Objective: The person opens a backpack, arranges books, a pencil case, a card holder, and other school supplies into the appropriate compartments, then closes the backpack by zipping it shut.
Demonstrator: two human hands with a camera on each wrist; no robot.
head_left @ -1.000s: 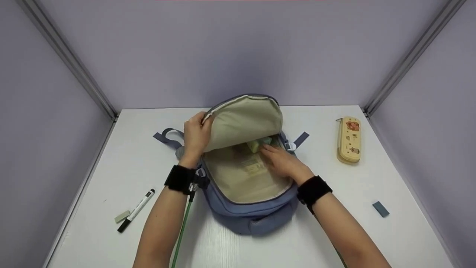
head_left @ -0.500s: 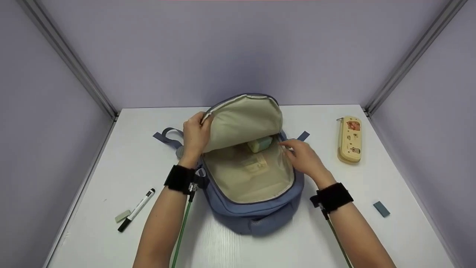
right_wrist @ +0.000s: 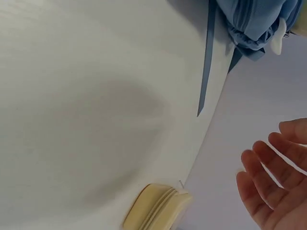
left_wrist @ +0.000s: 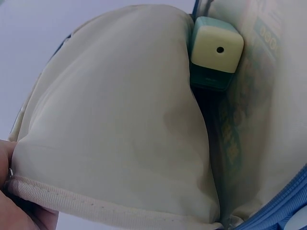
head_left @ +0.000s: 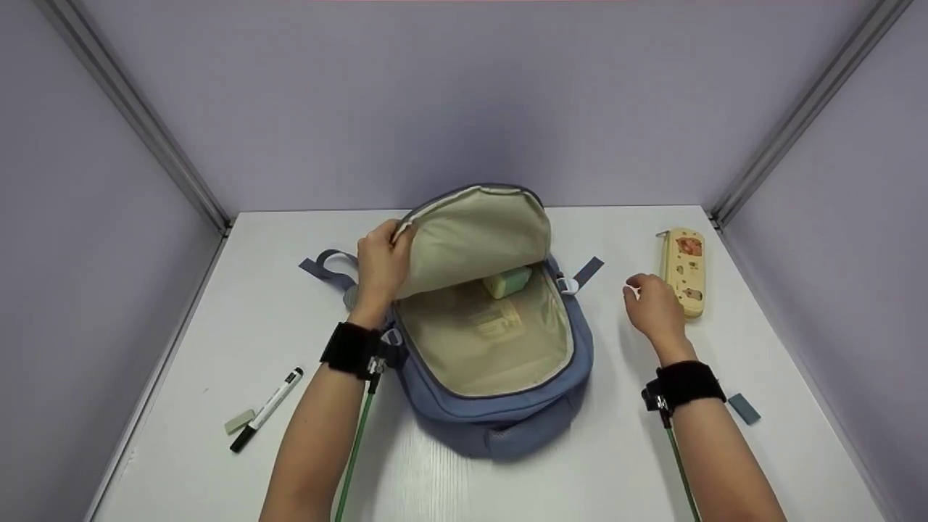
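Blue fabric backpack (head_left: 493, 413) lies open nearest me on the white table (head_left: 217, 348), cream lining up. My left hand (head_left: 380, 264) pinches the raised flap's edge, holding it up; a mint-and-cream boxy sharpener (head_left: 507, 281) sits deep inside under the flap. My right hand (head_left: 652, 308) hovers loose and empty, fingers relaxed, just beside the yellow patterned pencil case (head_left: 681, 272) at the far right. Step looks like reaching for the case; next calls for closing fingers round it.
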